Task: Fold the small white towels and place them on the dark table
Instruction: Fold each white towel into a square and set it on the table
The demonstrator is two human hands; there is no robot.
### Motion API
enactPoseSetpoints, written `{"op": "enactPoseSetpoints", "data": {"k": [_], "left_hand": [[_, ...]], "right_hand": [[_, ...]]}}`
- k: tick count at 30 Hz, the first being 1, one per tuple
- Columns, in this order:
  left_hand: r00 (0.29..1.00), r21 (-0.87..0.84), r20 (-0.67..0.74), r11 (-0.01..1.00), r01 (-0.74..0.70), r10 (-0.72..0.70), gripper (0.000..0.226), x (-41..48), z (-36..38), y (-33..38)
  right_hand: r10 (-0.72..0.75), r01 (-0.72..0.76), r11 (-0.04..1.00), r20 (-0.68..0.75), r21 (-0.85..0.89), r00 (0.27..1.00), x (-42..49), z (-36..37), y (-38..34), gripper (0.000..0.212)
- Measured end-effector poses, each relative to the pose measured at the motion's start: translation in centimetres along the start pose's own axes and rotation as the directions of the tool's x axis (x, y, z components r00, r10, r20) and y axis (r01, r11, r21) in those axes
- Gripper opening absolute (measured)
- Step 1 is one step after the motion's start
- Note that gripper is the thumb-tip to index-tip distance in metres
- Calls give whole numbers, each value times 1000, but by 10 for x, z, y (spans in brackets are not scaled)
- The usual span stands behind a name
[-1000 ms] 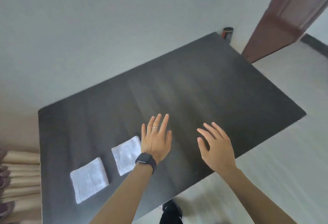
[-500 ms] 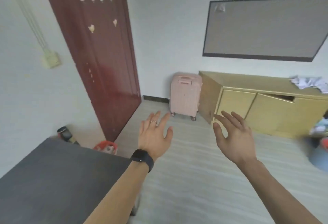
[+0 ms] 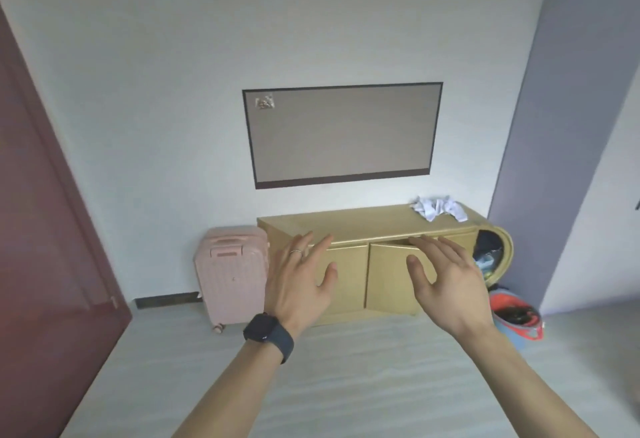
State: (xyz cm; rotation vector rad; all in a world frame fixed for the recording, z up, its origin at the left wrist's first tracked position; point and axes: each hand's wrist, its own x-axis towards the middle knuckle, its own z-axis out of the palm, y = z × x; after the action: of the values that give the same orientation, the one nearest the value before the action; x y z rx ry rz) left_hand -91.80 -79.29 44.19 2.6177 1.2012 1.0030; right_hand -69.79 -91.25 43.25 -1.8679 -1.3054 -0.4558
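Your left hand (image 3: pixel 301 281) and right hand (image 3: pixel 446 285) hang empty, fingers spread; the crumpled white towels (image 3: pixel 438 208) lie well ahead, sprawled sideways on the right end of the yellow cabinet (image 3: pixel 346 226), nearer your right hand

Straight ahead at twelve o'clock you face a low yellow cabinet (image 3: pixel 346 226) against the wall, with one door (image 3: pixel 384 290) ajar. A dark-framed grey board (image 3: pixel 343 132) hangs above it. A pink suitcase (image 3: pixel 230 274) stands upright just beside the cabinet at ten o'clock. A dark red door (image 3: pixel 41 247) fills nine o'clock. A blue and red tub (image 3: pixel 516 318) sits on the floor at three o'clock.
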Motion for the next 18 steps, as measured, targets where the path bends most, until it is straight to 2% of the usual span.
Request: {"op": "enactPoseSetpoints", "data": {"k": [4,11,18], "left_hand": [[999,-80,-8,996,-40,40,50,92,54,0],[989,-131,85,986,-108,119,48,226,170,14],[983,-103,132,988,-113,126,54,358,299,20]], "right_hand": [[52,-50,995,19,-82,998,58,29,48,41],[146,-139,972,20,-188,989,145,84,154,39],[215,-203,965,57,-168,975,245,165,280,33]]}}
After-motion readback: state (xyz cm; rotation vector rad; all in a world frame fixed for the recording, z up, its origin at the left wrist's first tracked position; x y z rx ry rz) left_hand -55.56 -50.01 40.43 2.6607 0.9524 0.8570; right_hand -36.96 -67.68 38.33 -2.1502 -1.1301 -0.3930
